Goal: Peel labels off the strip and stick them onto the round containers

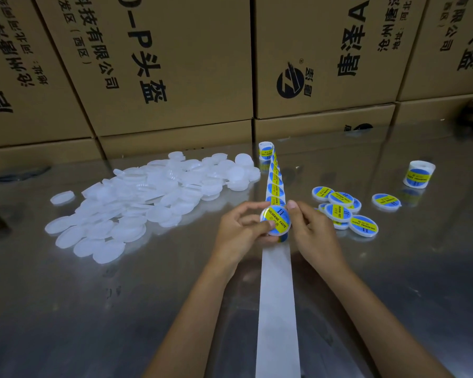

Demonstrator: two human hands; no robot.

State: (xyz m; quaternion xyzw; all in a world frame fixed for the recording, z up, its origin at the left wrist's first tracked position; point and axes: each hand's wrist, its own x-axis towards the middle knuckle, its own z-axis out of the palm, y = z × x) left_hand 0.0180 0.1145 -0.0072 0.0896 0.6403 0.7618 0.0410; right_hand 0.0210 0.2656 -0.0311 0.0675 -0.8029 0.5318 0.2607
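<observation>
Both hands hold one round white container (275,221) above the label strip, its face covered by a blue and yellow label. My left hand (238,231) grips its left rim with curled fingers and thumb. My right hand (313,227) holds its right edge, thumb at the top. The label strip (275,184) runs from a small roll (266,150) at the back toward me; near me the white backing (277,296) is bare. A pile of unlabelled white containers (137,203) lies to the left. Several labelled containers (342,210) lie to the right.
The work surface is a shiny metal table (93,309). A second label roll (419,174) stands at the right, with one labelled container (386,201) near it. Stacked cardboard boxes (175,64) form a wall along the table's far edge.
</observation>
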